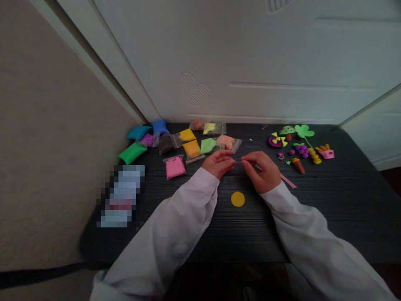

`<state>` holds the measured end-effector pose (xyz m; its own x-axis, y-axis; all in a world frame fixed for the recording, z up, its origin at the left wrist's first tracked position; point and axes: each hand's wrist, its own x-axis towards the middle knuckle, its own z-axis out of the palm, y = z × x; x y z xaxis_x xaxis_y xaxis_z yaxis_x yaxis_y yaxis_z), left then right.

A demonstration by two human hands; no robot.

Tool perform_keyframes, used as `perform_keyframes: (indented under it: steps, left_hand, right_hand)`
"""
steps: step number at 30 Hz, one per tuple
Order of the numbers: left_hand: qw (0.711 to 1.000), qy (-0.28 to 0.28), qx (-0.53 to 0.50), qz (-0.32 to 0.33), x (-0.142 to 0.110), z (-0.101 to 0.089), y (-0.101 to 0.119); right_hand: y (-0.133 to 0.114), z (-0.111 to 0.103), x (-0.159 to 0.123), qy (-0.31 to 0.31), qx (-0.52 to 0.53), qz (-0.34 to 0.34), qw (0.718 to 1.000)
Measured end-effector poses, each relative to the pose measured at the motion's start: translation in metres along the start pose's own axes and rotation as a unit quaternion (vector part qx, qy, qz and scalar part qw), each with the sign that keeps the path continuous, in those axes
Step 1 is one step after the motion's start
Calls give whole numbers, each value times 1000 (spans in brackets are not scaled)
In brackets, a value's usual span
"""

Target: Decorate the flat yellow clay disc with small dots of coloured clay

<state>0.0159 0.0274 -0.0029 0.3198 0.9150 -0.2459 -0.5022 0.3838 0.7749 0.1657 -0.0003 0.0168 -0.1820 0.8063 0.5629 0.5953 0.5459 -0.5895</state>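
Note:
A thin pinkish strand (238, 162), perhaps clay, spans the small gap between my hands. My left hand (218, 164) pinches its left end between thumb and fingers, and my right hand (262, 169) pinches the other end. Partly hidden under my right hand lies a flat pink strip (288, 180), its far end poking out to the right. Nearer to me, a flat round yellow disc (238, 199) rests on the dark table (247, 238), touched by neither hand. Just behind my left hand is a bag of peach clay (226, 142).
Several colored clay packets, among them a pink packet (175, 167) and a green packet (133, 153), spread over the left and back. A blurred-out screen (123, 194) lies at left. Small clay models stand at right, including a purple dish (275, 141) and a green flower (303, 131).

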Motion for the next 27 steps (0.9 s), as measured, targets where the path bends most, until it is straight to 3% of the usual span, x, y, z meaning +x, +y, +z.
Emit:
perform_keyframes:
  steps: [17, 22, 25, 27]
  left_hand:
    - [1000, -3, -5, -15, -1, 0, -3]
    - [999, -29, 8, -21, -2, 1, -1]
    - [999, -27, 39, -21, -2, 1, 0]
    - [998, -21, 57, -22, -2, 1, 0]
  right_hand:
    - [4, 6, -2, -36, -26, -33, 998]
    - [2, 4, -2, -39, -30, -50, 998]
    - [0, 0, -1, -25, 1, -12, 1000]
    - [0, -2, 1, 15, 45, 59, 997]
